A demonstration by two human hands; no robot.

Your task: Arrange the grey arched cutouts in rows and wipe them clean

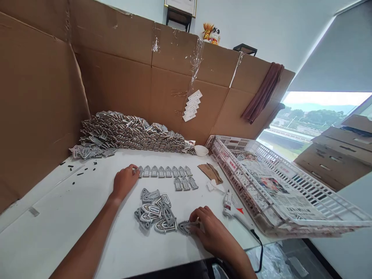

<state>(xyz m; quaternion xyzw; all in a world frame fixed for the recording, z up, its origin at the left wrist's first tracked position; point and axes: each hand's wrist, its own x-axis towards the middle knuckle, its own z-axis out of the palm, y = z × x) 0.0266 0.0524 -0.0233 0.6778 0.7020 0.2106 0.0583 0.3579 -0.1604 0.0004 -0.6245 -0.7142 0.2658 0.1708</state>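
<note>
My left hand [125,180] rests on the white table [72,217], its fingers curled and pinching the leftmost piece of a row of grey arch-shaped pieces [164,171]. A second short row [185,183] lies just below it to the right. My right hand [209,228] is closed on one grey arch-shaped piece [186,227] at the right edge of a loose heap of the same pieces [155,212] near the table's front.
A long stack of many grey pieces [128,131] lies against the cardboard wall [116,73]. A white glue gun [232,205] with a black cord, cardboard scraps [210,172] and a small white bowl [201,150] lie to the right. A white plastic crate [290,186] overhangs the table's right edge.
</note>
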